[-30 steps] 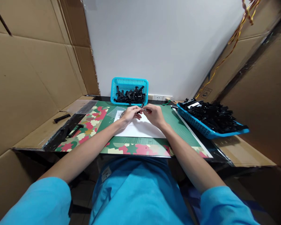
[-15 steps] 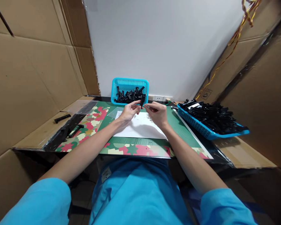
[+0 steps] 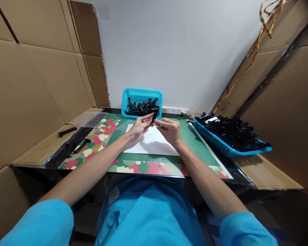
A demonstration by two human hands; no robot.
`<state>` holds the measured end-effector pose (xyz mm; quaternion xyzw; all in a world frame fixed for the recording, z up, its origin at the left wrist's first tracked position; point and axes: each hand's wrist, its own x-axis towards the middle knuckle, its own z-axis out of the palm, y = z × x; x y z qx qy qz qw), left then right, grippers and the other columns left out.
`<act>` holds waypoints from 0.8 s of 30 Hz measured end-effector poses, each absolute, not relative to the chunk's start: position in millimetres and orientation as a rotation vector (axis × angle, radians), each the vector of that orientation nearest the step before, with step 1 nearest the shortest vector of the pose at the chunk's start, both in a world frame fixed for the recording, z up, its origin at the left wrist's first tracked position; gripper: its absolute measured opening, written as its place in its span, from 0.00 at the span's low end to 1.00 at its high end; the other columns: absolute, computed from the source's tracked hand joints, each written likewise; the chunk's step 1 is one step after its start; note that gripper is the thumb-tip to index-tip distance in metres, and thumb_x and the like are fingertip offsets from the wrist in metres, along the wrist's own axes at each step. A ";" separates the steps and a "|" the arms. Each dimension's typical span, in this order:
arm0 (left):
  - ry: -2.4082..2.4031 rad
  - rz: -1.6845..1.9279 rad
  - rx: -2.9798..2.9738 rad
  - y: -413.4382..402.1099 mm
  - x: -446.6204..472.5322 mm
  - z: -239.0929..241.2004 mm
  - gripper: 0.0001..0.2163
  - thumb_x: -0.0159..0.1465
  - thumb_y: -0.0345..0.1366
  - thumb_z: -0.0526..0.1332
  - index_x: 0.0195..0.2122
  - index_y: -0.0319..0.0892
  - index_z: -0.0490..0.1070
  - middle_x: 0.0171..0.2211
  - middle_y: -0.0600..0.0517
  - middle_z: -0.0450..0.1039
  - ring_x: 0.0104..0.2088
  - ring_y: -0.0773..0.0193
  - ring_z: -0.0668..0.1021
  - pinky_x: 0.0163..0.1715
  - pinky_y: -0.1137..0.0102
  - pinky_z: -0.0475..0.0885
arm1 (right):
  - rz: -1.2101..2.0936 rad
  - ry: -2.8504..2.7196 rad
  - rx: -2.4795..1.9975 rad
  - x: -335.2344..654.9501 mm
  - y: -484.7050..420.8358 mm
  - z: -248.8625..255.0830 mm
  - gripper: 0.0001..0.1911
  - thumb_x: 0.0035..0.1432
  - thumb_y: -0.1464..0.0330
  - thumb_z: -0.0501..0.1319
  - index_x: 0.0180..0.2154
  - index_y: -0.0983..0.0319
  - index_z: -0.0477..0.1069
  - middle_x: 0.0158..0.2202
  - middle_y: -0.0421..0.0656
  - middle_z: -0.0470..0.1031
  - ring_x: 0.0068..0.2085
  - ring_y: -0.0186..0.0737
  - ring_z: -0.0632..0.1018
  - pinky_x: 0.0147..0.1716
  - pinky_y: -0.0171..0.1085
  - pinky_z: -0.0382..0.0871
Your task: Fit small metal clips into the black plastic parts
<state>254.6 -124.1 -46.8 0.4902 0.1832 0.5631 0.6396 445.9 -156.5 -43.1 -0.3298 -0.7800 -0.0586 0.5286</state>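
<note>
Between the thumb and fingers of my left hand (image 3: 140, 127) is a slim black plastic part (image 3: 154, 117), tilted upright above a sheet of white paper (image 3: 154, 145). My right hand (image 3: 170, 130) is closed in a pinch, its fingertips at the lower right side of that part. Whatever those fingertips hold, if anything, is too small to make out. Directly behind the hands stands a blue basket (image 3: 142, 91) with many similar black parts in it.
A second blue basket (image 3: 220, 147), heaped with black parts, sits at the right. Loose black parts (image 3: 67, 131) lie at the left. Under the paper is a green mat (image 3: 199, 140) with a camouflage-patterned border. Cardboard walls (image 3: 41, 75) flank the table, and twisted wires (image 3: 258, 44) hang at the right.
The view has tilted slightly, so the scene sits a little lower. My right fingertips have come closer to the black part, which my left hand still holds.
</note>
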 end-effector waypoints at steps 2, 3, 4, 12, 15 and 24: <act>0.439 1.301 1.126 -124.0 255.0 -46.4 0.15 0.63 0.32 0.76 0.52 0.43 0.86 0.41 0.48 0.85 0.36 0.67 0.79 0.44 0.68 0.73 | -0.163 -1.912 -0.801 445.7 -155.2 -45.8 0.14 0.72 0.63 0.63 0.47 0.58 0.88 0.26 0.42 0.73 0.27 0.36 0.70 0.29 0.37 0.64; 0.445 1.311 1.131 -123.9 255.1 -46.2 0.15 0.62 0.32 0.76 0.52 0.43 0.86 0.41 0.48 0.85 0.36 0.67 0.79 0.44 0.68 0.73 | -0.178 -1.928 -0.808 445.7 -154.5 -46.8 0.14 0.72 0.63 0.63 0.46 0.58 0.88 0.27 0.42 0.74 0.27 0.36 0.71 0.29 0.36 0.64; 0.447 1.320 1.135 -123.8 255.2 -46.0 0.16 0.62 0.33 0.76 0.51 0.43 0.86 0.41 0.48 0.85 0.36 0.67 0.79 0.43 0.68 0.73 | -0.193 -1.938 -0.813 445.7 -153.8 -47.6 0.14 0.73 0.63 0.62 0.46 0.58 0.88 0.27 0.42 0.74 0.27 0.36 0.70 0.29 0.36 0.63; 0.438 1.350 1.131 -123.7 255.7 -45.2 0.17 0.58 0.33 0.79 0.49 0.41 0.87 0.37 0.48 0.84 0.32 0.69 0.76 0.39 0.70 0.70 | -0.242 -1.953 -0.850 446.3 -150.2 -51.3 0.13 0.73 0.65 0.62 0.46 0.57 0.87 0.28 0.43 0.76 0.26 0.36 0.71 0.29 0.36 0.64; 0.463 1.346 1.136 -124.3 255.5 -44.2 0.17 0.58 0.33 0.79 0.49 0.42 0.87 0.39 0.47 0.85 0.33 0.68 0.77 0.39 0.70 0.71 | -0.236 -1.964 -0.846 446.8 -150.5 -51.3 0.13 0.73 0.65 0.62 0.45 0.57 0.87 0.28 0.43 0.75 0.26 0.37 0.71 0.30 0.37 0.64; 0.493 1.278 1.220 -125.9 252.6 -44.9 0.16 0.61 0.37 0.77 0.50 0.42 0.86 0.38 0.46 0.84 0.33 0.67 0.75 0.36 0.71 0.69 | -0.176 -1.994 -0.855 447.9 -150.9 -47.6 0.16 0.75 0.64 0.60 0.45 0.55 0.88 0.27 0.42 0.73 0.26 0.36 0.69 0.28 0.36 0.60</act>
